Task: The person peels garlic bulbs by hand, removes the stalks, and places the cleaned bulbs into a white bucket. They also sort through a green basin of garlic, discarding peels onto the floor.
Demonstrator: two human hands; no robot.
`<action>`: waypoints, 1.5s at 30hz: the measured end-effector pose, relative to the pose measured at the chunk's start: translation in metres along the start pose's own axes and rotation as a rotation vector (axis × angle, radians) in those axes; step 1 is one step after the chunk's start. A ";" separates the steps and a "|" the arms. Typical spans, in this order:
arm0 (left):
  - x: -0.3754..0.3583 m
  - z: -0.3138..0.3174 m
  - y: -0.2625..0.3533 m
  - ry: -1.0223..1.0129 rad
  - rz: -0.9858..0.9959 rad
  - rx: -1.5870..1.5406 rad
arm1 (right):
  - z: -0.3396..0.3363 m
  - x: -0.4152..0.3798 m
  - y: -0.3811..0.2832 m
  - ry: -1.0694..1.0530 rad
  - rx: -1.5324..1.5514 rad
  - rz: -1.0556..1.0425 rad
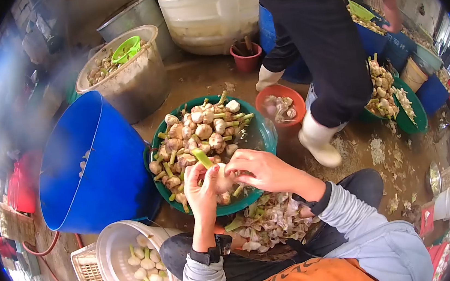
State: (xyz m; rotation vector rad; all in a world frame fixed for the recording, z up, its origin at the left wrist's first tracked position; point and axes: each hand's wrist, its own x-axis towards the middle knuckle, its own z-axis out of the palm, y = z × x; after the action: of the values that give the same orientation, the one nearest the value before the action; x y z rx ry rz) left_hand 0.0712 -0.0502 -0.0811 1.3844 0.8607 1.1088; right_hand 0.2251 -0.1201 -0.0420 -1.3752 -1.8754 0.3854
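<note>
Over the near edge of a green basin heaped with garlic, my left hand is closed round a pale garlic bulb with a green stem pointing up and left. My right hand has curled fingers touching the same bulb from the right. Peeled skins lie in a pile just below my hands. At the lower left, a white bucket holds several clean white bulbs with short green stems.
A large blue tub leans at the left. Behind stand a garlic-filled bin and a big white tub. A small red bowl sits beside a person in white boots, with more garlic containers at the right.
</note>
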 end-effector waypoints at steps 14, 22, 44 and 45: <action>0.000 -0.002 0.003 -0.045 -0.045 -0.012 | 0.005 0.003 0.003 -0.154 0.080 -0.009; 0.004 -0.009 0.009 -0.123 -0.216 -0.348 | -0.007 -0.005 -0.008 -0.095 0.169 0.075; 0.003 -0.013 0.007 -0.219 -0.292 -0.390 | -0.011 0.012 -0.004 -0.200 0.093 -0.055; 0.002 -0.014 0.005 -0.230 -0.285 -0.374 | -0.011 0.013 -0.005 -0.224 0.070 -0.051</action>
State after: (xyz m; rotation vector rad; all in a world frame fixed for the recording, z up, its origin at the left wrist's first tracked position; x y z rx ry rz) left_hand 0.0578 -0.0442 -0.0760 1.0169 0.6224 0.8217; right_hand 0.2279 -0.1121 -0.0267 -1.2777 -2.0527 0.5946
